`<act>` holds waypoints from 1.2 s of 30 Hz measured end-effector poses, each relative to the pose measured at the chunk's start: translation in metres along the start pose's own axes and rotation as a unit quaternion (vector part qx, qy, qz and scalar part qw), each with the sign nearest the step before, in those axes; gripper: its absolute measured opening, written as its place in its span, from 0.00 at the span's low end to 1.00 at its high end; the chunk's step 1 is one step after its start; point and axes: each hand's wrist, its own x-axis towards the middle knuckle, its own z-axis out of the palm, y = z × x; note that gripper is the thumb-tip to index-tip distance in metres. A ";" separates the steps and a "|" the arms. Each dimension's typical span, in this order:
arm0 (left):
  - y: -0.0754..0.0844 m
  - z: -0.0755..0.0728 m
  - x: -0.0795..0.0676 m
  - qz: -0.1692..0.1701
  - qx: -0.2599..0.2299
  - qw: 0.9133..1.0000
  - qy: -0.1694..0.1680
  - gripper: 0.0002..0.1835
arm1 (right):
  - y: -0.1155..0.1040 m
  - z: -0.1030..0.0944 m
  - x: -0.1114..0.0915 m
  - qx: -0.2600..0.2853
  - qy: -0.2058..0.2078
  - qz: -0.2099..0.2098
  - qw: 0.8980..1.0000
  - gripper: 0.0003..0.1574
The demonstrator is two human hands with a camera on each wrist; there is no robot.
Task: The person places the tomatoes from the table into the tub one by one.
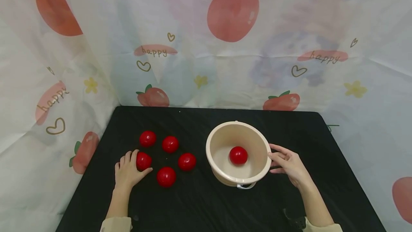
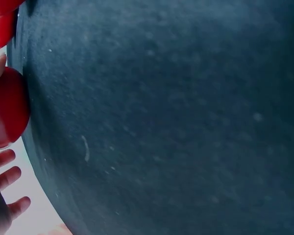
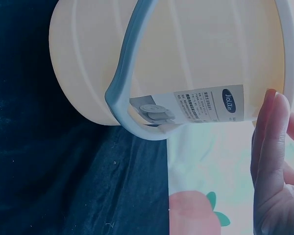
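Note:
My left hand [image 1: 127,173] is around the left side of a red ball [image 1: 143,161], thumb and fingers spread. In the left wrist view, the thumb touches a red ball [image 2: 9,110] on the dark tabletop, and the other fingers [image 2: 10,177] stick out apart from each other. A cream bucket [image 1: 215,167] stands on the table with one red ball [image 1: 238,155] inside. At its right rim, my right hand [image 1: 291,167] touches it with fairly straight fingers. The bucket's side [image 3: 206,54] carries a printed label [image 3: 206,104] and a pale handle [image 3: 125,73] in the right wrist view.
Several other red balls lie between my left hand and the bucket: one [image 1: 147,139] at the back left, one [image 1: 170,144] beside it, one [image 1: 187,162] nearest the bucket, one [image 1: 166,177] in front. A fruit-printed cloth [image 1: 199,20] hangs behind the black table [image 1: 199,210].

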 end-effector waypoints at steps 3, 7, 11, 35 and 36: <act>-0.003 0.001 -0.001 -0.010 -0.001 1.000 0.002 0.46 | 0.000 0.000 0.000 0.001 0.000 0.002 1.000 0.37; -0.007 0.002 -0.003 -0.018 -0.001 1.000 0.004 0.46 | 0.000 0.000 0.000 -0.002 0.002 0.003 1.000 0.37; -0.009 0.003 -0.004 -0.025 -0.004 1.000 0.006 0.46 | 0.000 0.000 0.000 -0.004 0.004 0.003 1.000 0.37; 0.049 -0.037 0.031 0.102 0.061 0.990 0.071 0.42 | -0.002 0.001 -0.002 -0.007 0.004 -0.003 1.000 0.37; 0.056 -0.041 0.033 0.113 0.064 0.988 0.078 0.42 | -0.002 0.001 -0.002 -0.006 0.004 -0.002 1.000 0.37</act>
